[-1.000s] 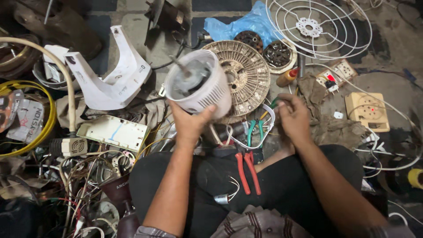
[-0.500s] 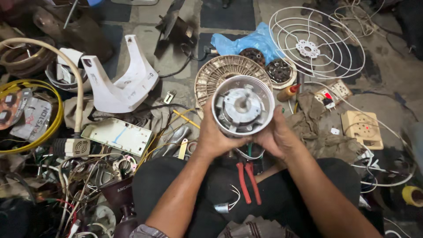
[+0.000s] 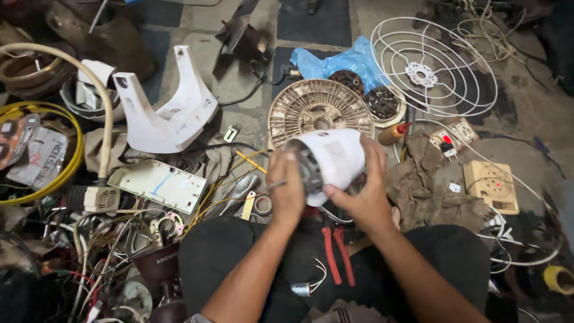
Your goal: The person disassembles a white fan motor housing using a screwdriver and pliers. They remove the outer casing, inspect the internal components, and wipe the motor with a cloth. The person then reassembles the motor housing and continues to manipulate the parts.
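Motor housing held sideways in both hands above the lap.

White motor housing (image 3: 332, 160) now lies tilted on its side, its open end turned left, where half a second ago that open face looked straight up at the camera; the inside is being brought round to the left hand. Right hand (image 3: 363, 194) wraps the shell from the right and underneath; left hand (image 3: 287, 188) closes on the open end, pinching a thin metal tool. Red pliers (image 3: 336, 251) rest on the lap just near. Farther out on the cluttered floor: round ribbed disc (image 3: 299, 110), wire fan guard (image 3: 430, 69), white stand (image 3: 170, 110), tangled wires at left.
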